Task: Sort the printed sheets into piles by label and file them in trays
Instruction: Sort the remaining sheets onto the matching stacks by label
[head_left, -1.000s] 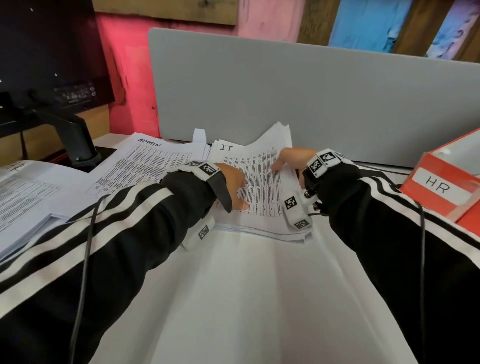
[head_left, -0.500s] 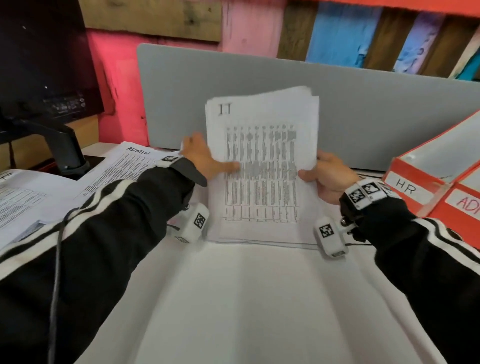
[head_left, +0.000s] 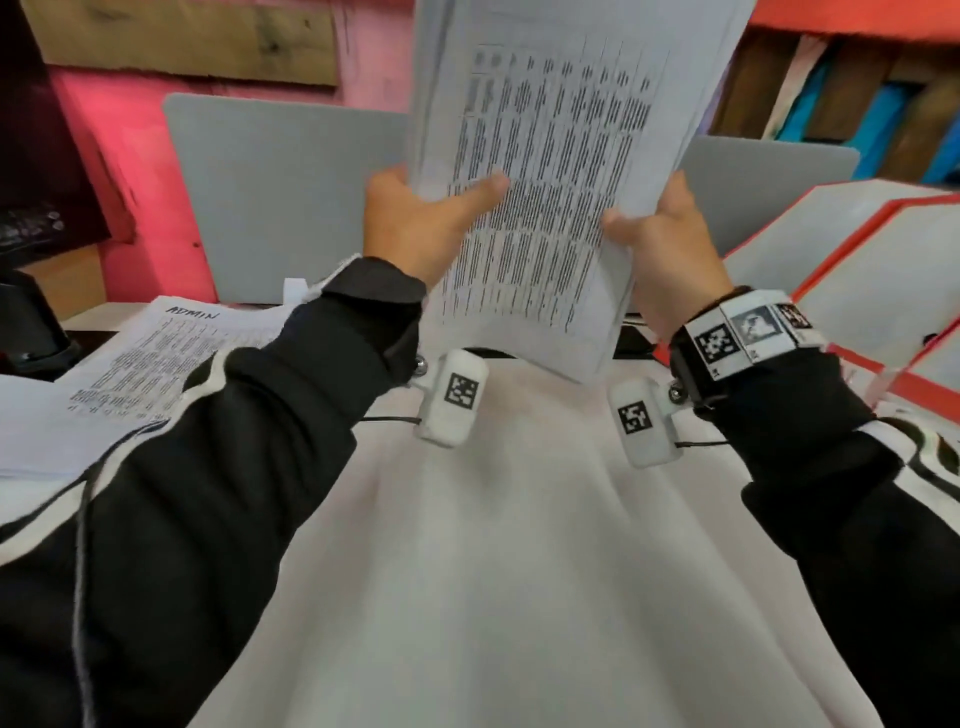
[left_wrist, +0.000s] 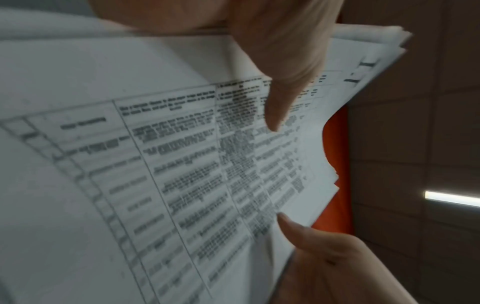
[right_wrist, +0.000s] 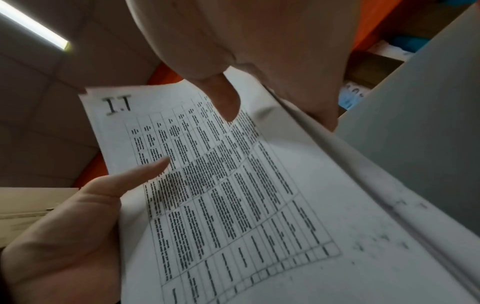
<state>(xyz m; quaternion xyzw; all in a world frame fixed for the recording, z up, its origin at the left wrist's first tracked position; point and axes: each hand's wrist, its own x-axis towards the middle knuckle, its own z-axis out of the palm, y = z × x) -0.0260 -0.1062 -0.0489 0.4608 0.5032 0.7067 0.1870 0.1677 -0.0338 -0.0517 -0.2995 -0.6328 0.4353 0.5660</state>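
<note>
Nearest lies the white table surface (head_left: 467, 571), bare between two black sleeves with white stripes. Above it, clear of the table, a thick stack of white printed sheets marked "I.T" (head_left: 545, 182) stands nearly upright. The left hand (head_left: 415, 218) grips its left edge, thumb across the printed front and fingers behind. The right hand (head_left: 660, 234) grips the right edge the same way. On the left of the table rests a flat pile of printed sheets labelled "ADMIN" (head_left: 156, 353). At the far right stand red-edged filing trays (head_left: 852, 249). Behind runs a grey divider panel (head_left: 280, 192).
</note>
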